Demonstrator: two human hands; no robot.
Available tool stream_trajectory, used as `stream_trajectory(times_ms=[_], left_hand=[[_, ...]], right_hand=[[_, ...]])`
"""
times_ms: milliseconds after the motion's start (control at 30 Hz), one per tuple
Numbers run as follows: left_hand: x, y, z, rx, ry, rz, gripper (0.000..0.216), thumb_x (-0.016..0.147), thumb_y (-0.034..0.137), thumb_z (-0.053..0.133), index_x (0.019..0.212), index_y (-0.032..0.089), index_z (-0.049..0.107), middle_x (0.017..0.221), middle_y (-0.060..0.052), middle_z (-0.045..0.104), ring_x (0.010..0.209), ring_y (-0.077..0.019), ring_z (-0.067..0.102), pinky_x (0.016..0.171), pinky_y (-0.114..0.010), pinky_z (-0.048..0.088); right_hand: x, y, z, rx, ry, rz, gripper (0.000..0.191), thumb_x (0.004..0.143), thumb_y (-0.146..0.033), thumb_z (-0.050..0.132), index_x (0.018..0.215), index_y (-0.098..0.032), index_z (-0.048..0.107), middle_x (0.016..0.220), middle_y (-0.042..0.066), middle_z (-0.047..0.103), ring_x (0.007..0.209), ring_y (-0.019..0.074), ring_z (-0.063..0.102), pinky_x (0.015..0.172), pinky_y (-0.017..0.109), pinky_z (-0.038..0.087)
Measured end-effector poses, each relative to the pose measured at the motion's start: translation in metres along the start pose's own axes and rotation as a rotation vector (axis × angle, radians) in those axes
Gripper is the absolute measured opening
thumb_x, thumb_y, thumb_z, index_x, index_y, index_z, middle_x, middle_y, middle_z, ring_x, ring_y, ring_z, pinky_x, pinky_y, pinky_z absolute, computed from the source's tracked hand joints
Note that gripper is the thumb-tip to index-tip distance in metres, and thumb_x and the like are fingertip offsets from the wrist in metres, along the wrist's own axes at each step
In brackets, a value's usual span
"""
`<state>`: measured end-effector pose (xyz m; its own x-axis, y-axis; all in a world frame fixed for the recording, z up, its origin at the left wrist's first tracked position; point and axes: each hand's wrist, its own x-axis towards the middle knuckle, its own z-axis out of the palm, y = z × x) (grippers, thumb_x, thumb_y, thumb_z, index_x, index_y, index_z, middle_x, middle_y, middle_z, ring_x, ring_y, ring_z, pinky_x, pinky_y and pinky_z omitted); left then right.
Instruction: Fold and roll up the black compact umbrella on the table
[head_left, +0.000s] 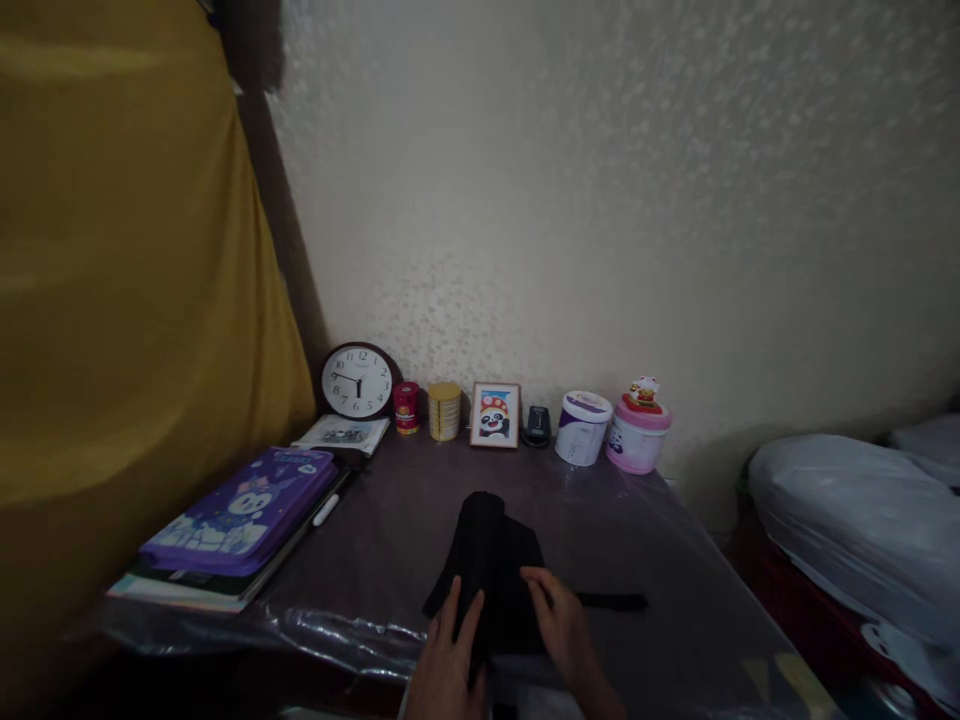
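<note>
Yellow cloth (112, 300) fills the upper left of the frame, and below it, at the lower left, I see a purple case (244, 510) stacked on books, with a white pen (326, 510) lying just beside the stack on the table (675, 600), which is covered in clear plastic sheeting. Moving right along the wall at mid frame stand a clock (357, 381), a red tin (406, 407), a gold tin (444, 410), a framed panda picture (495, 415), a small dark device (537, 426), a white and purple tub (583, 427) and a pink tub (637, 433) with a little figurine on top. At bottom centre lies the black garment (491, 565), partly folded, with a thin strap running off to the right. My left hand (446, 660) rests on its near edge with fingers spread flat; my right hand (559, 620) lies on the cloth just beside it, fingers curled, though in this dim light I cannot tell whether it pinches a fold or only presses. I judge the slick plastic to be the main risk: the fabric may slide under pressure and the fold come undone. The loose strap could snag or trail off. A wide sweep to the left might knock the pen away. At the far right a plastic-covered bundle (847, 520) sits well apart and poses no concern.
</note>
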<state>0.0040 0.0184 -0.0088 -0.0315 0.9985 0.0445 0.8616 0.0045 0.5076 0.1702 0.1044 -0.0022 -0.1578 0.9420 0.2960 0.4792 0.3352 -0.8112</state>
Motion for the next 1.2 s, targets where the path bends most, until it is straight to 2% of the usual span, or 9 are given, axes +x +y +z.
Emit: stream_trajectory(times_ms=[100,200,367,533,600,667,800,1000,1200], left_hand=[[0.001,-0.001,-0.001,-0.006,-0.024,-0.002,0.078,0.067,0.006,0.043,0.14,0.026,0.02,0.151,-0.005,0.001,0.133,-0.0231,0.027,0.104,-0.036,0.032],[0.001,-0.001,-0.002,-0.003,-0.024,-0.016,0.081,0.067,0.004,0.042,0.14,0.026,0.017,0.151,-0.005,0.001,0.133,-0.0224,0.027,0.106,-0.037,0.029],[0.001,0.001,-0.001,0.019,-0.013,-0.034,0.081,0.067,0.004,0.043,0.14,0.028,0.017,0.151,-0.005,0.004,0.13,-0.0223,0.034,0.104,-0.037,0.032],[0.005,0.0,0.002,0.089,-0.034,-0.038,0.081,0.065,0.002,0.043,0.139,0.023,0.02,0.15,-0.011,0.007,0.129,-0.0246,0.034,0.104,-0.037,0.031],[0.005,-0.001,0.003,0.085,-0.03,-0.036,0.08,0.065,0.002,0.043,0.139,0.024,0.02,0.15,-0.01,0.007,0.129,-0.0244,0.035,0.102,-0.036,0.032],[0.004,-0.002,0.003,0.082,-0.013,-0.027,0.08,0.066,0.003,0.043,0.139,0.025,0.019,0.151,-0.009,0.008,0.129,-0.0236,0.035,0.102,-0.036,0.033],[0.002,-0.002,0.004,0.09,0.024,-0.005,0.073,0.072,0.009,0.042,0.139,0.026,0.019,0.151,-0.009,0.009,0.129,-0.0237,0.036,0.102,-0.039,0.034],[-0.001,0.001,0.004,0.058,0.04,-0.012,0.074,0.072,0.01,0.043,0.14,0.027,0.017,0.151,-0.007,0.006,0.129,-0.0229,0.035,0.099,-0.036,0.037],[-0.001,0.0,0.004,0.067,0.042,-0.019,0.072,0.074,0.01,0.04,0.14,0.023,0.015,0.151,-0.008,0.005,0.13,-0.0246,0.033,0.102,-0.039,0.034]], right_hand=[[0.0,-0.007,0.015,-0.154,-0.116,-0.139,0.031,0.085,-0.026,0.038,0.098,-0.02,0.066,0.109,0.008,0.066,0.106,0.0201,0.057,0.095,0.034,0.042],[0.016,-0.003,0.018,-0.366,-0.221,-0.168,0.032,0.083,-0.021,0.042,0.108,-0.018,0.063,0.123,0.008,0.058,0.118,0.022,0.048,0.101,0.038,0.035],[0.048,0.004,0.009,-0.618,-0.12,-0.056,0.037,0.083,-0.014,0.036,0.11,-0.011,0.061,0.127,0.015,0.054,0.121,0.0251,0.045,0.101,0.039,0.033],[0.047,0.004,0.021,-0.483,-0.268,-0.239,0.034,0.083,-0.02,0.04,0.109,-0.016,0.062,0.126,0.008,0.056,0.12,0.0198,0.046,0.102,0.032,0.033],[0.047,0.012,0.02,-0.515,-0.223,-0.185,0.036,0.082,-0.019,0.04,0.11,-0.014,0.061,0.127,0.011,0.054,0.121,0.0221,0.045,0.102,0.035,0.032],[0.05,0.022,0.013,-0.554,-0.091,-0.06,0.037,0.081,-0.017,0.039,0.11,-0.012,0.061,0.125,0.015,0.055,0.119,0.0246,0.047,0.101,0.038,0.033],[0.051,0.037,-0.006,-0.411,0.085,0.113,0.035,0.081,-0.023,0.04,0.104,-0.012,0.063,0.111,0.016,0.063,0.106,0.0252,0.057,0.091,0.036,0.041],[0.043,0.039,-0.011,-0.154,0.066,0.136,0.027,0.077,-0.032,0.045,0.086,-0.018,0.066,0.09,0.01,0.071,0.087,0.0237,0.065,0.08,0.035,0.047],[0.042,0.031,-0.007,0.081,0.05,0.223,0.037,0.07,-0.048,0.052,0.083,-0.016,0.067,0.09,0.011,0.071,0.089,0.0274,0.064,0.082,0.04,0.048]])
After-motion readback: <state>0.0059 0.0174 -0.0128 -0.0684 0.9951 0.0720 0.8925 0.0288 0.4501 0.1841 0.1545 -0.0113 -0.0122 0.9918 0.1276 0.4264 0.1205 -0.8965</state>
